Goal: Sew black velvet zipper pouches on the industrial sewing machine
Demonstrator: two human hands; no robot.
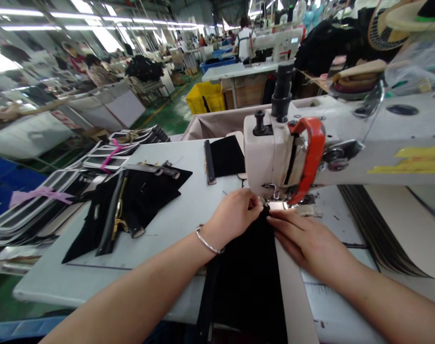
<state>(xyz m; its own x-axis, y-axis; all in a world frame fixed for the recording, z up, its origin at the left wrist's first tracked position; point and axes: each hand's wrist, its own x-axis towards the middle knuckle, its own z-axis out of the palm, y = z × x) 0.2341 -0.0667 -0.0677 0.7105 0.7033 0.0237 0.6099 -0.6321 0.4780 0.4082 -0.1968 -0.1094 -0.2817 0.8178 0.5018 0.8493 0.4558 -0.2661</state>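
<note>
A white sewing machine [263,153] with an orange guard [312,157] stands over the work. Under its presser foot runs the far end of a black fabric piece [253,286], which lies along a beige panel [296,296] and hangs toward my body. My left hand [235,212], with a silver bracelet at the wrist, pinches the fabric's edge just left of the foot. My right hand [303,239] lies flat with fingers stretched over the fabric edge and the panel, right beside the foot. The right thumb is hidden, and so is the needle tip.
Black fabric pieces with zippers [131,205] lie in a pile on the table's left. Another zippered piece [226,155] rests behind my left hand. Tied bundles of panels [45,200] are at far left; stacked beige panels [403,229] lie right. A yellow crate [206,95] stands beyond.
</note>
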